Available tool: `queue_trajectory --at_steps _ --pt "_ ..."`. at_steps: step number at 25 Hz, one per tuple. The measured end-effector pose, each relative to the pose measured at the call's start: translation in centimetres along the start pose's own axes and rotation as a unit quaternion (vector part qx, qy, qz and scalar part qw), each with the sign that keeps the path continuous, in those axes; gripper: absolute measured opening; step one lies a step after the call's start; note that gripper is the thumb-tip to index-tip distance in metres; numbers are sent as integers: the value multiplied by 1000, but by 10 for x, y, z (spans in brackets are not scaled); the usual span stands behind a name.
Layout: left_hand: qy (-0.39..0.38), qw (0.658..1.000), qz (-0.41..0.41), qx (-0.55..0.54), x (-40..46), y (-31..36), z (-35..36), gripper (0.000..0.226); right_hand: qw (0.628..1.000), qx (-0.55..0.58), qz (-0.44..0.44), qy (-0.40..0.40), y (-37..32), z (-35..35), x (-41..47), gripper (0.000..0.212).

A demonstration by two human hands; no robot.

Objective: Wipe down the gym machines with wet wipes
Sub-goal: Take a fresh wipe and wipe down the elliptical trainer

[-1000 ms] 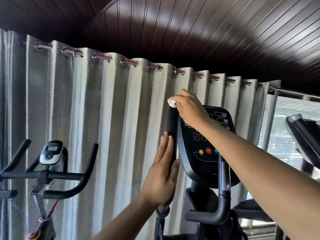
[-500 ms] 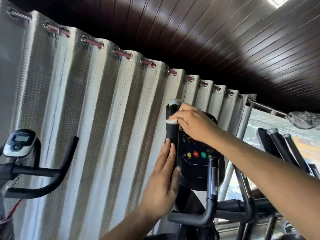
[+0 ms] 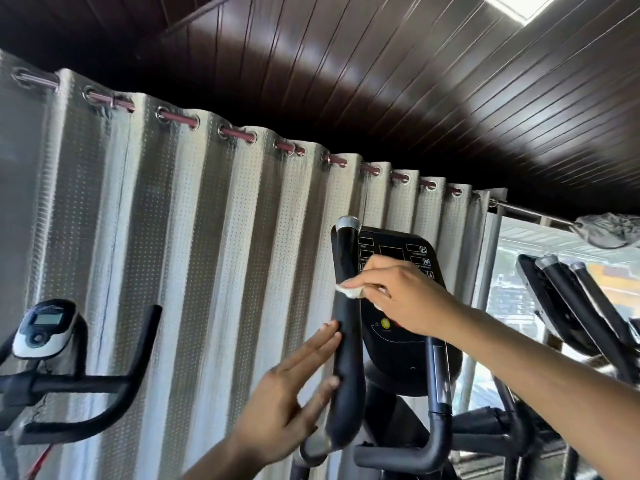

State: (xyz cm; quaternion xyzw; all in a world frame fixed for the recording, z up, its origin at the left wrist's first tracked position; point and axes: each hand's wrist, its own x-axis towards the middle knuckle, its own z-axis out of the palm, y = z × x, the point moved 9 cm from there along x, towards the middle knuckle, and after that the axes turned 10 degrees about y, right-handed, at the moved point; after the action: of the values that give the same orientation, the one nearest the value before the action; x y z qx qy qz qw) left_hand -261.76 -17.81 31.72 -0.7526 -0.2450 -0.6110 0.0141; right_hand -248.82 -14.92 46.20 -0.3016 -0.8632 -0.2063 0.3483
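On the black handle [image 3: 347,306], the right hand [image 3: 401,297] pinches a white wipe [image 3: 350,292] against its side. Lower down, the left hand [image 3: 287,403] rests flat on it, fingers straight.

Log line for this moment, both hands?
right hand: presses wipe on handle | left hand: flat, steadying handle | step: wiping

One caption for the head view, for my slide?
Right hand presses white wet wipe on black padded handlebar; left hand steadies it.
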Motion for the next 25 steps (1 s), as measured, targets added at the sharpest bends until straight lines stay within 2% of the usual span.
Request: queue_trajectory --at_steps 2,4,9,12,16,19,25 --pt "45 998 35 41 22 -7 -25 39 996 19 47 70 17 -23 -2 27" --pt "48 995 33 77 71 -16 -40 38 990 26 62 126 19 -41 -9 28" --pt "-95 984 16 153 196 -46 -6 50 985 34 61 158 -6 -30 -44 31" --pt "-140 979 4 147 219 -63 25 59 985 41 75 151 -9 -10 -55 26" --pt "-86 993 22 84 218 -73 32 58 984 14 53 171 -6 -5 -19 20" --pt "-68 996 14 47 217 -79 32 53 978 7 102 182 8 3 12 19" --pt "-46 999 14 14 217 -83 33 53 994 -13 76 84 -45 22 -56 23"
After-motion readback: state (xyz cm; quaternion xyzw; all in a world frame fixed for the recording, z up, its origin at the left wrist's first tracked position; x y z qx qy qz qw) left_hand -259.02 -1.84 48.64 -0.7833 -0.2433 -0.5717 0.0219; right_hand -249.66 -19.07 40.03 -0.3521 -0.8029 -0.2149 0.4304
